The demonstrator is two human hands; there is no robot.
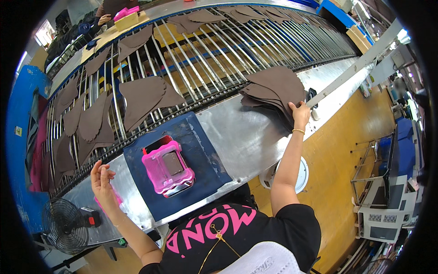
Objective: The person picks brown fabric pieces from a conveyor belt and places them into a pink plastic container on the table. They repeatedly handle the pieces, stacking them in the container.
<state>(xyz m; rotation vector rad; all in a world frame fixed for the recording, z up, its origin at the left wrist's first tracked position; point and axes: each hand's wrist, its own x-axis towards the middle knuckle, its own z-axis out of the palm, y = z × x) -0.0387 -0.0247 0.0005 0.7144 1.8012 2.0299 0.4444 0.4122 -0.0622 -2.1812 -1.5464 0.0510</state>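
Note:
My right hand [299,115] grips the near right corner of a stack of dark brown cut pieces [276,86], thumb on top. The pieces are thin, flat and fanned a little, with curved edges, and they lie on the metal table [219,132]. My left hand [102,180] hovers over the table's left part, fingers loosely bent and apart, with nothing in it. Beside it a pink plastic thing [112,198] is partly hidden by the arm. Between my hands a pink plastic basket [159,171] with a brown block inside stands on a dark blue sheet [205,169].
Beyond the table runs a conveyor of metal rods [205,75], carrying several brown pieces [141,98]. A black fan [66,225] stands at the left. A slanted grey post [346,71] rises at the right. Across the conveyor, a person's hand [104,19] is near a pink-topped box [126,20].

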